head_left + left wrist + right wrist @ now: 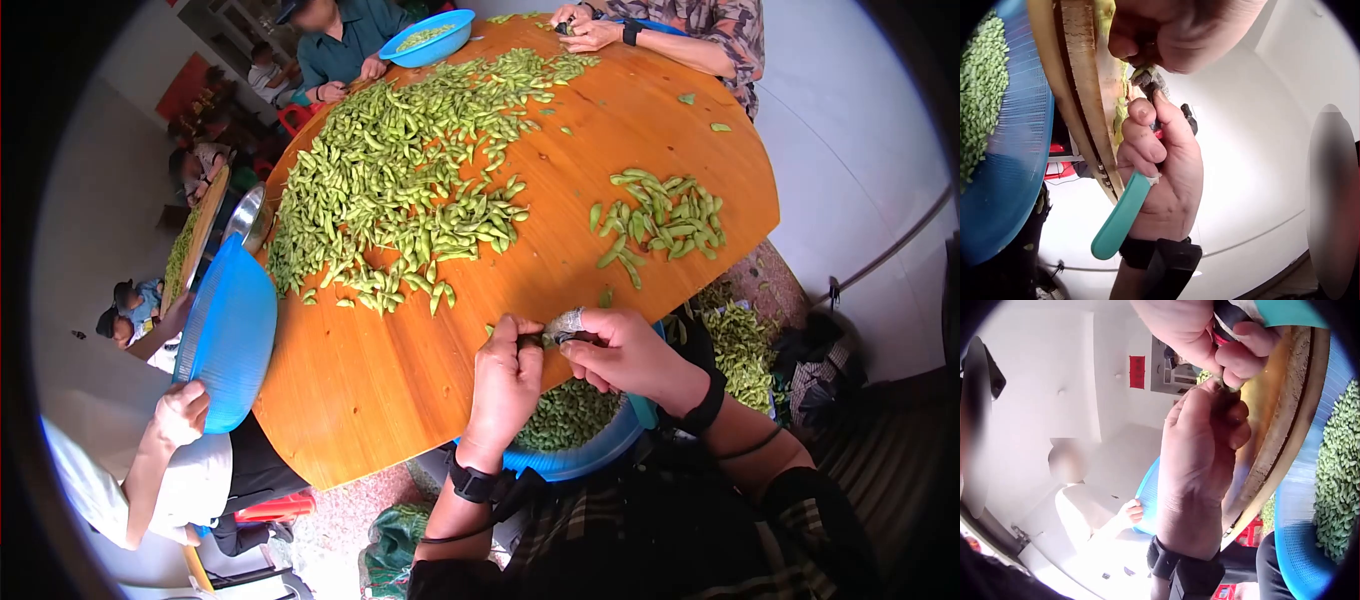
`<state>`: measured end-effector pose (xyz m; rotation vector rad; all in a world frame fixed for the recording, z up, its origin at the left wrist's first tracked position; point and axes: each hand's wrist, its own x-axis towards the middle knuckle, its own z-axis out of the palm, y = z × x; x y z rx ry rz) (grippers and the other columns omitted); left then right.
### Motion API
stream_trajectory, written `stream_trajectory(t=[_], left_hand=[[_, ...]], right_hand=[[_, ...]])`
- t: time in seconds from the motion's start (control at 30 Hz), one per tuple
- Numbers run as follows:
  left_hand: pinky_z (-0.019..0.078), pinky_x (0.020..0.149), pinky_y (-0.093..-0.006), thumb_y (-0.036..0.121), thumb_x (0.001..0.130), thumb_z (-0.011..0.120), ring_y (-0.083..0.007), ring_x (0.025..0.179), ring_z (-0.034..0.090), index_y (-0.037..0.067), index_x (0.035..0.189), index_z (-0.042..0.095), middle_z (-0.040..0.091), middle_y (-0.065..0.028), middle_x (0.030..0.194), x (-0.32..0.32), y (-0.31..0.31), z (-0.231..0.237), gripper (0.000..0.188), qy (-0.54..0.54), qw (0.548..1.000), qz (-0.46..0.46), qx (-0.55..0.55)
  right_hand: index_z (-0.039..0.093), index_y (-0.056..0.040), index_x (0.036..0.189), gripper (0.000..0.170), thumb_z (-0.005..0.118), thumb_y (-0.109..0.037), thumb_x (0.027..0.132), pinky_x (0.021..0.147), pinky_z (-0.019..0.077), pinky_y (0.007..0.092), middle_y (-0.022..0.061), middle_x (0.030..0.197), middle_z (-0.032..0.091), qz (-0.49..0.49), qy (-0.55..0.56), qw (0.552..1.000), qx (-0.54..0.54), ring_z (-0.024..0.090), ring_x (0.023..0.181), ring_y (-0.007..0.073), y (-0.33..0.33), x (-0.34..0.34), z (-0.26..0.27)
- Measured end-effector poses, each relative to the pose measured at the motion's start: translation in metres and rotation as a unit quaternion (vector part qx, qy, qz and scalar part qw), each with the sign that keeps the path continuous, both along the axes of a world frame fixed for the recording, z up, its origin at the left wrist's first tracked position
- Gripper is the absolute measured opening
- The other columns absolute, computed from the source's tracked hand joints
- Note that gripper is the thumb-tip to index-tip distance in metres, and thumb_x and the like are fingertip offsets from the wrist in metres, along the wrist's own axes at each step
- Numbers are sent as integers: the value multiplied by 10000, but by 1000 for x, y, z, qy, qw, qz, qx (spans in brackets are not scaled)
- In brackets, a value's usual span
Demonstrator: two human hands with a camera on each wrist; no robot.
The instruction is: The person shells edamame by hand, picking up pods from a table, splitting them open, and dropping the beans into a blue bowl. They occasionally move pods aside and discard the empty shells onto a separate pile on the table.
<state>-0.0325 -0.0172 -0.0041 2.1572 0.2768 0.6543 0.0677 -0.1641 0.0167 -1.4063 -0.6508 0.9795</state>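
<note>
- Head view: a green pod (547, 341) is pinched by the left hand (508, 370), near the bench (380, 400) edge.
- Left wrist view: a teal handle (1121, 215) is wrapped by the right hand (1163, 162), fingers curled.
- Right wrist view: green beans (1338, 475) are piled in a blue basin (1294, 550).

Head cam: from above, faces fwd + down, mid dist., v. wide; takes in most of surface (380, 390), w/ L grip (508, 375) + R grip (640, 355) at lower part.
L wrist cam: v. close to L grip, faces across to R grip, white wall (1260, 169) in bkgd.
R wrist cam: also v. close, faces opp. way, to L grip; person in white top (1088, 512) farther behind.
Shared: wrist views both have 2 grips, surface edge, blue basin (575, 462). Head + R wrist share person in white top.
</note>
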Motion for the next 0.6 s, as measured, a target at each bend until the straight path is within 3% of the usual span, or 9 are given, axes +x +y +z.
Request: stream_trajectory(t=[0.07, 0.13, 0.27, 0.33, 0.37, 0.6], left_hand=[[441, 503, -278, 12, 911, 491, -113, 543, 525, -9, 985, 562, 587, -61, 706, -3, -1, -2, 105, -8, 1000, -13, -11], [417, 486, -221, 48, 961, 492, -61, 540, 500, 10, 1035, 558, 562, -14, 694, -6, -4, 2, 106, 67, 983, -28, -167], [374, 462, -178, 85, 991, 488, -28, 522, 467, 37, 1056, 557, 548, 10, 687, -10, -6, -4, 106, 59, 981, -37, -179], [347, 444, -182, 55, 980, 498, -30, 504, 452, 43, 1039, 563, 538, 17, 684, -11, -8, 2, 88, 23, 934, -55, -351], [319, 431, -185, 48, 982, 484, -29, 489, 421, 43, 1026, 562, 510, 24, 677, -9, -9, 3, 90, 11, 922, -47, -384], [329, 452, -178, 84, 1002, 461, -30, 505, 398, 33, 1108, 549, 489, 25, 723, -9, -16, 1, 147, -6, 895, -23, -446]], right_hand=[[602, -21, 1052, 145, 531, -77, 938, 419, 368, 205, -2, 650, 563, -2, 21, 1000, -11, 482, 474, 36, -3, 2, 4], [599, -25, 1068, 155, 524, -78, 944, 414, 364, 198, -1, 658, 562, -3, 42, 999, -22, 484, 475, 34, -4, 3, 7], [599, -28, 1079, 164, 519, -100, 956, 412, 359, 186, -1, 675, 564, 1, 51, 998, -21, 490, 483, 33, -7, 1, 13], [599, -27, 1079, 164, 518, -101, 958, 413, 359, 187, 1, 673, 565, 0, 59, 998, -26, 490, 484, 34, -8, 0, 13], [598, -26, 1074, 158, 521, -96, 956, 414, 360, 188, 1, 671, 565, 6, 64, 998, -17, 487, 482, 33, -8, 1, 13], [588, -11, 991, 102, 575, -95, 935, 420, 361, 191, -10, 653, 560, -43, 35, 998, 25, 478, 484, 23, -2, -6, 2]])
